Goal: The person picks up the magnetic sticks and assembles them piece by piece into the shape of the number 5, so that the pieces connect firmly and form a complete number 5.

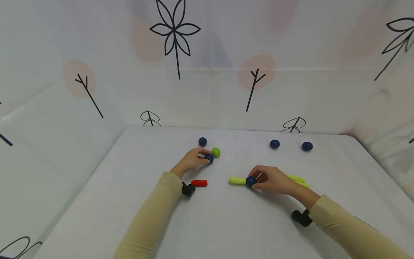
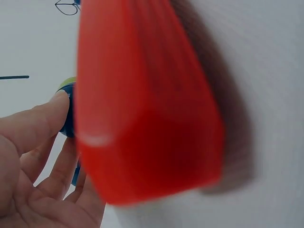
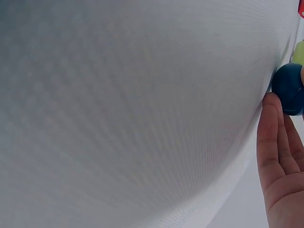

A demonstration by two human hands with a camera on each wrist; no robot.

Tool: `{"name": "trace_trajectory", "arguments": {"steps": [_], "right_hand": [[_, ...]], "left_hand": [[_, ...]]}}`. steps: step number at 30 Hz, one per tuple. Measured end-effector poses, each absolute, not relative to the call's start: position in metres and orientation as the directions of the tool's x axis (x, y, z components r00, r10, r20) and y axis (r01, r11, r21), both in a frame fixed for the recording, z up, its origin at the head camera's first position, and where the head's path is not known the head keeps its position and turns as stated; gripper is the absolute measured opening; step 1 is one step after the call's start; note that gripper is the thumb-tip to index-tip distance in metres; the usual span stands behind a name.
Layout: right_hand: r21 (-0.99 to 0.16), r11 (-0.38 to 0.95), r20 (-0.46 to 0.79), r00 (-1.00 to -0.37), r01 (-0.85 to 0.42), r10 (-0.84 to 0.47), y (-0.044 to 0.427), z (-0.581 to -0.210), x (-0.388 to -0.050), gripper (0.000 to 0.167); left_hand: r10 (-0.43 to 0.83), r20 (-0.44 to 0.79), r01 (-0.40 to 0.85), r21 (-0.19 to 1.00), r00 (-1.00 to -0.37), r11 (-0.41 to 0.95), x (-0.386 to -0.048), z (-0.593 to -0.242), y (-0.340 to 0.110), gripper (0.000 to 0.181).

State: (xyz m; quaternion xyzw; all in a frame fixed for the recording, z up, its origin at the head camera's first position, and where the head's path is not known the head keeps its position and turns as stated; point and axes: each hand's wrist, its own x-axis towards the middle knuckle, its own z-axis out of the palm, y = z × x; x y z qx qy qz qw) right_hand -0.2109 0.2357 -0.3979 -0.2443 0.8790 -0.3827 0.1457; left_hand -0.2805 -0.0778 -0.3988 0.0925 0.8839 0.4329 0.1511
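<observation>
My left hand (image 1: 191, 160) pinches a dark blue ball (image 1: 208, 159) between thumb and fingers, right beside a light green ball (image 1: 216, 152); whether the two touch is hard to tell. Close to the left wrist lies a red ribbed stick (image 1: 199, 183), which fills much of the left wrist view. Another dark blue ball (image 1: 251, 181) is between the thumb and fingers of my right hand (image 1: 271, 178). That ball sits at the right end of a yellow-green stick (image 1: 237, 181); in the right wrist view only part of the ball (image 3: 288, 89) shows.
Behind my left hand is a blue ball (image 1: 202, 141). Two more blue balls, one (image 1: 275, 144) left of the other (image 1: 307, 146), lie toward the back right. Yellow-green sticks (image 1: 296, 178) are partly hidden by my right forearm. Patterned cloth walls surround the white table (image 1: 213, 230).
</observation>
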Motion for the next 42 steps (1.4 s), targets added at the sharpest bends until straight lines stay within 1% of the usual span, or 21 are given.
{"name": "trace_trajectory", "arguments": {"steps": [16, 24, 42], "right_hand": [[-0.750, 0.586, -0.075, -0.840, -0.307, -0.537, 0.237, -0.399, -0.211, 0.027], [-0.748, 0.588, -0.072, -0.842, -0.309, -0.534, 0.237, -0.399, -0.210, 0.027], [-0.758, 0.572, -0.059, -0.841, -0.312, -0.538, 0.237, -0.398, -0.209, 0.026]], "left_hand": [[0.309, -0.195, 0.030, 0.802, -0.931, 0.597, -0.274, -0.399, -0.080, 0.034], [0.311, -0.199, 0.023, 0.809, -0.930, 0.587, -0.269, -0.398, -0.082, 0.036], [0.374, -0.224, 0.033, 0.820, -0.900, 0.572, -0.253, -0.395, -0.073, 0.034]]}}
